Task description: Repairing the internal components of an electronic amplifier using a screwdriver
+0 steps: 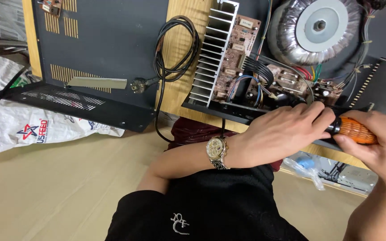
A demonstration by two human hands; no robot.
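My right hand [378,145] grips the orange ribbed handle of a screwdriver [356,130] at the right edge. My left hand [287,131], with a gold wristwatch [216,151] on the wrist, reaches across and closes around the screwdriver's black front part. Both hands sit at the near rim of an open black amplifier chassis [228,114]. Inside it are a brown circuit board [237,58], a silver finned heat sink [211,53] and a large round toroidal transformer [316,29]. The screwdriver's tip is hidden behind my left hand.
The removed black metal cover [103,44] lies at the left on a wooden board [179,85], beside a coiled black power cord [175,49] with its plug. A white printed sack [10,111] lies on the tan floor at far left. A plastic bag [318,167] sits under the chassis.
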